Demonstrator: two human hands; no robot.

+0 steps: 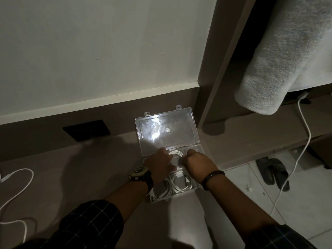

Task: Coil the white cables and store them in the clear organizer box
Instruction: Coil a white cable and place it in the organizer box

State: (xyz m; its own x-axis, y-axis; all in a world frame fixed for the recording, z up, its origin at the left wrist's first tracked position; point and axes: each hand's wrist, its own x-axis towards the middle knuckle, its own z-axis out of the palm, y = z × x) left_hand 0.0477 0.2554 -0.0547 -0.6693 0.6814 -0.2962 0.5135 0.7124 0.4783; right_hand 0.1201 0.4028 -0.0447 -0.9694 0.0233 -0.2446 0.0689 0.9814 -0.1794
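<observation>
The grip of both hands, left hand [159, 163] and right hand [196, 163], is closed on a white coil [175, 153], pressing it into the far part of the box [198, 150], whose lid [167, 131] leans back for access, while other coils [172, 186] already lie nearer.

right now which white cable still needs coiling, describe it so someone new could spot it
Start at the brown desk surface under the pale wall, then go to its far left edge, away from the clear organizer box where both hands work. The loose white cable lies there in one wide open loop; unlike the coiled cables in the box, it sits uncoiled on bare desk.
</observation>
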